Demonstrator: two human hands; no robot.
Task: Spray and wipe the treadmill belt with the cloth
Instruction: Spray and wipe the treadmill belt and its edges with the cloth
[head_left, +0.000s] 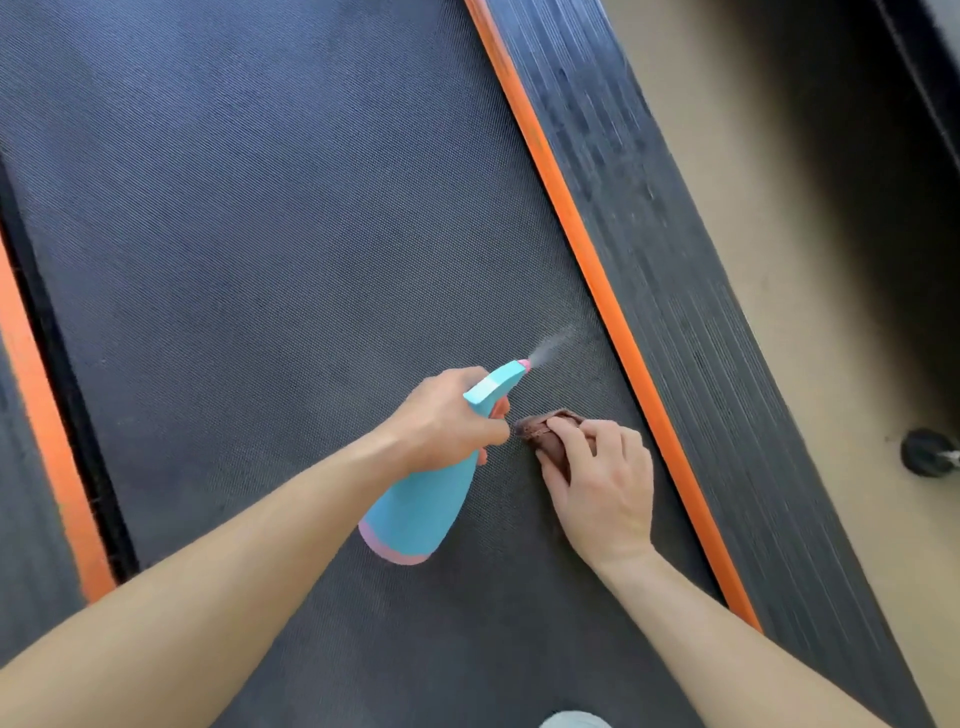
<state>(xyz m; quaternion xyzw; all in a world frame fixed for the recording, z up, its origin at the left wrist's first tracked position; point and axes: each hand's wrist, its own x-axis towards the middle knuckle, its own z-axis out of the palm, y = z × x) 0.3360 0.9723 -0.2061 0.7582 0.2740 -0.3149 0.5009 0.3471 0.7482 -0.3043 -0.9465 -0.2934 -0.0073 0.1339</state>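
Treadmill belt fills most of the view — dark and bumpy, with an orange stripe down its right side. Left hand has its fingers wrapped tight around a blue spray bottle held tilted over the belt, and a thin mist shoots from its pink tip. Right hand presses down, fingers together, on a small brown cloth — it lies flat on the belt, just beside the bottle.
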